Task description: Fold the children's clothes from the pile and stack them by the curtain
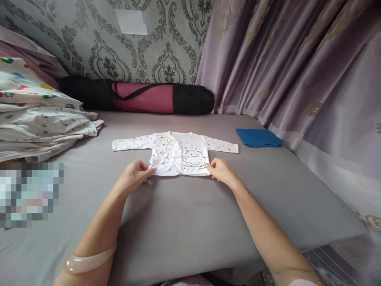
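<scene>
A small white baby shirt [175,153] with a long sleeve on each side lies spread flat, its neck pointing away from me. Small prints cover its left part and sleeves, and a cartoon animal with lettering is on the right part. My left hand [137,174] pinches the bottom left corner of the hem between thumb and fingers. At the bottom right corner, my right hand [220,171] pinches the hem in the same way. Both hands rest low at the surface, and the fingertips under the cloth are partly hidden.
The shirt lies on a grey sheet [190,214]. A folded blue cloth [258,138] sits to the right, near purple curtains [256,59]. A black and pink rolled bag [143,97] lies along the patterned wall. Piled printed fabric [38,115] and a blurred item [32,194] are at left.
</scene>
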### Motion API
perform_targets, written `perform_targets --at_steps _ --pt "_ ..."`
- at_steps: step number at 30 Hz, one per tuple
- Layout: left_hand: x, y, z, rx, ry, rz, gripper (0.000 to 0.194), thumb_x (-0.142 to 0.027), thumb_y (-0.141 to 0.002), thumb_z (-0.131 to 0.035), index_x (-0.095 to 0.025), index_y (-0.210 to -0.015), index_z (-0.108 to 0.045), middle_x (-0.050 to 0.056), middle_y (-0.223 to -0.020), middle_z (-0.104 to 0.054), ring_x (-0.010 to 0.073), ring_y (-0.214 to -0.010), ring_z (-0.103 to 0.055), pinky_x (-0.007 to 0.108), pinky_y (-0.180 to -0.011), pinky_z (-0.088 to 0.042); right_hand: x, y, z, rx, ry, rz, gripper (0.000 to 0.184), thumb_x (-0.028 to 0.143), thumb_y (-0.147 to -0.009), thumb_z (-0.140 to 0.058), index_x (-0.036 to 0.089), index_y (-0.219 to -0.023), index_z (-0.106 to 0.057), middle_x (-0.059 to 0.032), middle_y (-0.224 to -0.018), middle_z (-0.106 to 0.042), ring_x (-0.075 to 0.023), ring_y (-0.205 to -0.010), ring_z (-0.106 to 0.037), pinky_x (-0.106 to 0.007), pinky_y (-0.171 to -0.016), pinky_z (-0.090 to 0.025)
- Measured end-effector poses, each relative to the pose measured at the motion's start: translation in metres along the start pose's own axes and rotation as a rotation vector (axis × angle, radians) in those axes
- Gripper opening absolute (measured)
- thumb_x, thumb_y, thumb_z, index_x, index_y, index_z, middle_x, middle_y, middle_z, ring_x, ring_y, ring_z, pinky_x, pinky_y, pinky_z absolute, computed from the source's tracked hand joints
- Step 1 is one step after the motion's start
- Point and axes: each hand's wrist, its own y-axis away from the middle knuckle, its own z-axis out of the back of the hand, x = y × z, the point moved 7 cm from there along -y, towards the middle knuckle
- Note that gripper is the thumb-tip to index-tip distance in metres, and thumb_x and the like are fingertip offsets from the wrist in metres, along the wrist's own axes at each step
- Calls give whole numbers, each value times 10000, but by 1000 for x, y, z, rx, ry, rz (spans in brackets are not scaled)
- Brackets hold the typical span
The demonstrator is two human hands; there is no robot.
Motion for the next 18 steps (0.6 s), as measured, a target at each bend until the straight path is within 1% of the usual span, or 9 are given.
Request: perform_targets --at_steps 2,3,5,7,9,11,13,16,18 --pt "-1 2 1 -7 48 30 468 -563 -651 -686 -185 -857 -503 32 -700 -644 168 -636 -601 249 -545 -433 -3 7 -1 -20 -110 -33 234 460 -862 -530 238 -811 -477 21 -532 -631 -117 -458 -566 -185 -404 -390" --pt "-2 4 2 -6 74 45 478 -552 -647 -695 -187 -879 -491 32 -718 -648 171 -654 -613 254 -558 -455 -4 9 -3 -10 -164 -45 227 459 -858 -535 242 -859 -466 30 -533 -631 -116 -448 -557 -184 -393 -380" --pt "-3 6 1 8 114 68 498 -521 -632 -719 -192 -911 -470 30 -751 -653 169 -678 -624 259 -576 -479 -3 12 -8 45 -273 -38 242 442 -844 -554 249 -940 -446 34 -587 -655 -111 -446 -544 -181 -376 -348" --pt "-4 7 0 43 132 66 511 -494 -621 -735 -199 -930 -454 21 -760 -656 160 -669 -615 255 -574 -478 -2 13 -14 114 -349 -1 262 421 -826 -570 255 -991 -451 38 -659 -673 -101 -459 -527 -180 -380 -323" --pt "-5 7 -2 79 128 36 505 -484 -626 -731 -207 -942 -452 -1 -729 -643 146 -638 -587 249 -567 -466 -1 13 -17 154 -323 53 239 397 -808 -576 255 -986 -504 56 -644 -640 -92 -465 -493 -185 -415 -323" --pt "-4 5 -1 95 101 -11 475 -488 -650 -708 -214 -954 -466 -29 -681 -611 131 -604 -543 239 -555 -443 -1 13 -17 153 -229 104 195 382 -793 -572 242 -929 -579 67 -585 -572 -92 -474 -457 -197 -452 -322" --pt "-2 2 0 104 49 -63 424 -489 -684 -671 -219 -962 -499 -52 -635 -560 115 -567 -485 220 -526 -391 -1 13 -16 146 -159 141 193 385 -787 -558 228 -872 -633 65 -562 -516 -97 -492 -435 -213 -471 -309" --pt "0 -2 -3 140 -48 -123 328 -475 -727 -613 -211 -916 -572 -61 -593 -479 101 -529 -409 210 -486 -297 -2 13 -14 127 -122 160 225 396 -777 -545 221 -846 -669 67 -550 -458 -102 -497 -409 -228 -473 -282" --pt "3 -4 -4 150 -106 -127 298 -462 -728 -597 -198 -867 -608 -51 -598 -471 102 -532 -406 216 -484 -278 -2 13 -13 112 -111 160 234 394 -767 -545 216 -842 -677 69 -541 -439 -102 -490 -398 -232 -472 -268"
